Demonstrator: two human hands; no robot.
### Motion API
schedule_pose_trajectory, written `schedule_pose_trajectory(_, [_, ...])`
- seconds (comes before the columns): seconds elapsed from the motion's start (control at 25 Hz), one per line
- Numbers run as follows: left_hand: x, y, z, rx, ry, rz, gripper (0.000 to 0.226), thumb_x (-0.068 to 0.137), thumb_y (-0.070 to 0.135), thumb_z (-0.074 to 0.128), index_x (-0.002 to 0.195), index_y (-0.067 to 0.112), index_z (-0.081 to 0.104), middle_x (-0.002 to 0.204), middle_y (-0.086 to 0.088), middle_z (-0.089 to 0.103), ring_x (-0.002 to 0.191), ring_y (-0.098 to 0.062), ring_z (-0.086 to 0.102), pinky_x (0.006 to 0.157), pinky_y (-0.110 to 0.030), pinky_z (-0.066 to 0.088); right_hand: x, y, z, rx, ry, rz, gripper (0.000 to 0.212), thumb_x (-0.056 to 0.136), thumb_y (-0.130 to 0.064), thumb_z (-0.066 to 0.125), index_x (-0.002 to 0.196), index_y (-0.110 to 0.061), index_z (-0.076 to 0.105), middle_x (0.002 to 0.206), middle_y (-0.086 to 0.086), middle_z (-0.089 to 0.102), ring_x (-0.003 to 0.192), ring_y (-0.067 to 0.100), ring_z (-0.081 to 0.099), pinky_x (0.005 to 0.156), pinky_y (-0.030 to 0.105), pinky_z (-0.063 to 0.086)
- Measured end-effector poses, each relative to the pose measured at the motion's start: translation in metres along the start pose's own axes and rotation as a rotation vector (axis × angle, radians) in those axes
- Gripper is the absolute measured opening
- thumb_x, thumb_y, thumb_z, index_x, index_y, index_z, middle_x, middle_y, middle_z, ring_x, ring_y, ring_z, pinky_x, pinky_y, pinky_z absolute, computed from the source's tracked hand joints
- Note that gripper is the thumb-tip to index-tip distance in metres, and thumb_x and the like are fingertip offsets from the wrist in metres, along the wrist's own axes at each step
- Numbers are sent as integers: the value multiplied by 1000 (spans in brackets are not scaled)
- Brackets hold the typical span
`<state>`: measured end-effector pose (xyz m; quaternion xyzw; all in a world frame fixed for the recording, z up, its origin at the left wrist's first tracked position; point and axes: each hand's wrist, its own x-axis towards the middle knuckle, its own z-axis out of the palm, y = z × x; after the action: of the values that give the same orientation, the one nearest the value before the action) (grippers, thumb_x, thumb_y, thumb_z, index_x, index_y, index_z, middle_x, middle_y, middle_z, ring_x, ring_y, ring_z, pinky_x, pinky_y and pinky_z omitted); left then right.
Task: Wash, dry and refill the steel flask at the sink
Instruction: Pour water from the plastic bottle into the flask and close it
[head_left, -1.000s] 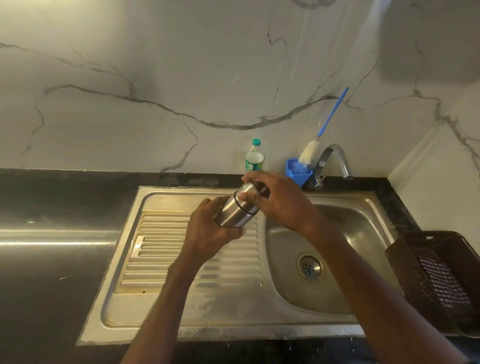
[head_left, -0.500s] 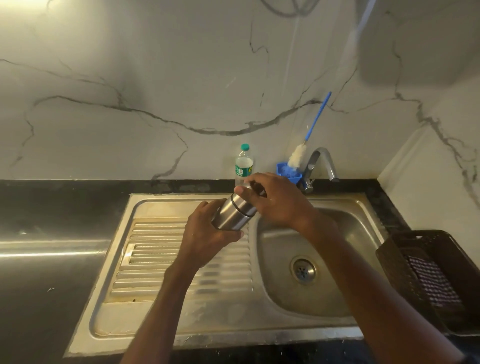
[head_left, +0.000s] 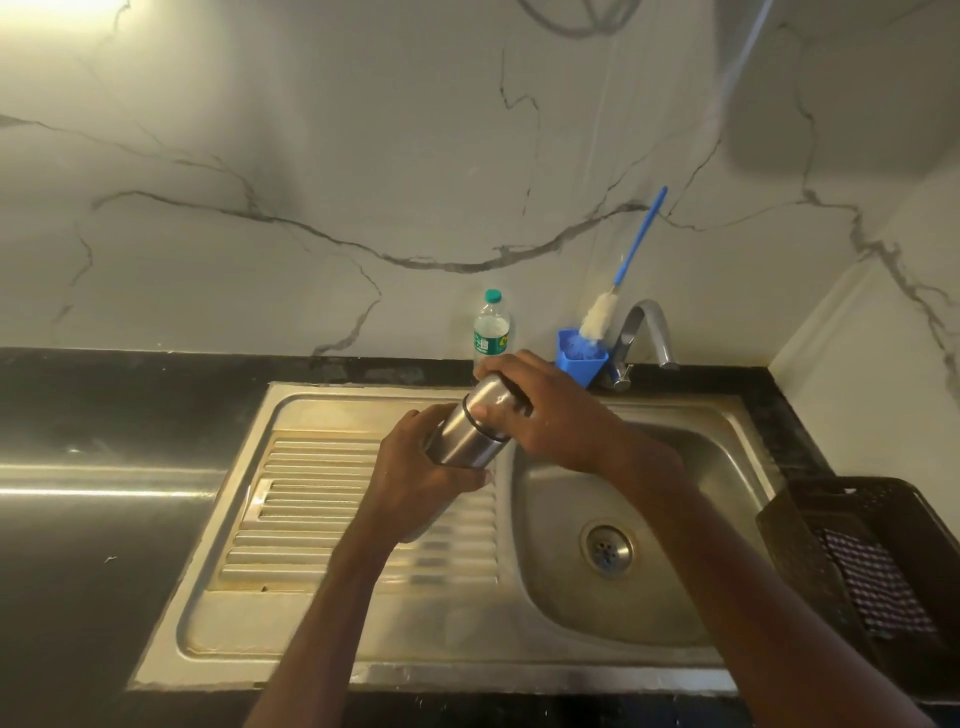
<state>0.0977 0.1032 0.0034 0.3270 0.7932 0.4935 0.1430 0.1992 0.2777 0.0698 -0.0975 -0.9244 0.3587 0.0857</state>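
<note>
Both hands are on the steel flask (head_left: 470, 434), which I hold in the air over the sink (head_left: 332, 623), above the ridged drainboard just left of the basin. My left hand (head_left: 421, 478) wraps the lower body, fingers curled under and thumb along the side. My right hand (head_left: 545, 410) closes over the upper end, fingers curled around the cap (head_left: 496, 402) above the dark ring. The flask's long axis tilts up and away from me, base low toward my left palm, cap high toward the back wall and a little right, so the cap lies directly inside my right fingers and the right hand is the nearer one for twisting. I judge this to be the unscrewing step, the washing not yet begun; the turn depends on the left hand bracing the body along that tilted axis. Behind the sink stand a plastic water bottle (head_left: 491, 330), a blue holder (head_left: 582, 361) with a bottle brush (head_left: 600, 322), and the tap (head_left: 649, 327); a dark basket (head_left: 800, 545) with a checked cloth (head_left: 878, 592) sits right of the sink. Compared with half a second ago, grips and tilt look the same, with no gap opened at the cap.
</note>
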Motion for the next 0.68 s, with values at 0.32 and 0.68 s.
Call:
schedule_pose_trajectory(0.32, [-5, -18, 8, 101, 97, 27, 81, 65, 31, 96, 137, 29, 61, 107, 5, 60, 89, -10, 59, 71, -27, 46, 11, -19, 40, -200, 351, 166, 34, 99, -60, 54, 104, -26, 49, 97, -8, 62, 80, 11, 61, 60, 21, 39])
schedule_pose_trajectory(0.68, [-11, -93, -56, -144, 335, -202, 66, 67, 30, 97, 123, 37, 63, 106, 13, 73, 97, -8, 68, 87, -43, 60, 51, -46, 116, 185, 207, 280, 54, 101, -66, 41, 130, -24, 58, 122, -2, 68, 109, 15, 65, 92, 38, 52])
